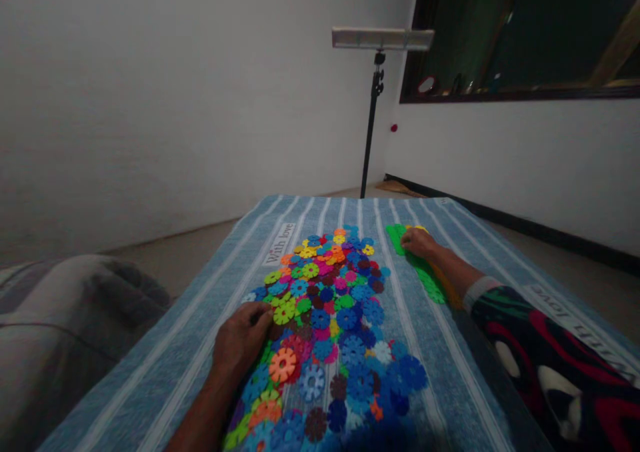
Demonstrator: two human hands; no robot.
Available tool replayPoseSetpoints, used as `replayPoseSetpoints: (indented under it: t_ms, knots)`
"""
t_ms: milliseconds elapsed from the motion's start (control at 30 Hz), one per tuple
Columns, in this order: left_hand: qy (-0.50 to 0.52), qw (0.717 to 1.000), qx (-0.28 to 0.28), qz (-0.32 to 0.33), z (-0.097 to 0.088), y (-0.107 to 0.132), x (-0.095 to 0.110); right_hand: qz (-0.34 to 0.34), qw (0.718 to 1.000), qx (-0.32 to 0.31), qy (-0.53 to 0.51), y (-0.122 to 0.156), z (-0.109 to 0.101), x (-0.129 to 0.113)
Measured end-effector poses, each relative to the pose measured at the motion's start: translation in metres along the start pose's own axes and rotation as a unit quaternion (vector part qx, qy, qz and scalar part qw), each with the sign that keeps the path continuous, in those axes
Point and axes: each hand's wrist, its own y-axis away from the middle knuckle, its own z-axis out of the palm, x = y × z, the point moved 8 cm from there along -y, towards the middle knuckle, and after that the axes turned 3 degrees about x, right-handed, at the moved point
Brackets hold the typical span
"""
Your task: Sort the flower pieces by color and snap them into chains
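A large pile of flat, notched plastic flower discs in many colours spreads down the middle of the cloth. My left hand rests at the pile's left edge with its fingers curled, close beside some lime-green discs. What its fingers hold, if anything, is hidden. My right hand reaches to the far right, fingertips pinched together and touching a long row of green discs. Any single piece between them is too small to make out. Yellow-orange discs run along the right of that row, partly covered by my right forearm.
A blue-and-white striped cloth printed "With love" covers the table. Beyond the far edge stands a light panel on a black stand. Greyish fabric lies low at left. A dark window is at upper right.
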Motion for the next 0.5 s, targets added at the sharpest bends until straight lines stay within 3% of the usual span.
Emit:
replayPoseSetpoints:
  t_ms: [300, 400, 500]
  knots:
    - [-0.002, 1.0, 0.0, -0.012, 0.003, 0.0, -0.004, -0.014, 1.0, 0.013, 0.009, 0.009, -0.009, -0.012]
    - [-0.006, 1.0, 0.002, -0.01, 0.002, 0.001, -0.001, -0.054, 0.998, 0.016, -0.012, 0.017, -0.013, -0.034]
    - [-0.008, 1.0, 0.001, -0.005, 0.002, 0.002, 0.002, -0.125, 0.991, 0.008, -0.051, 0.03, -0.009, -0.072]
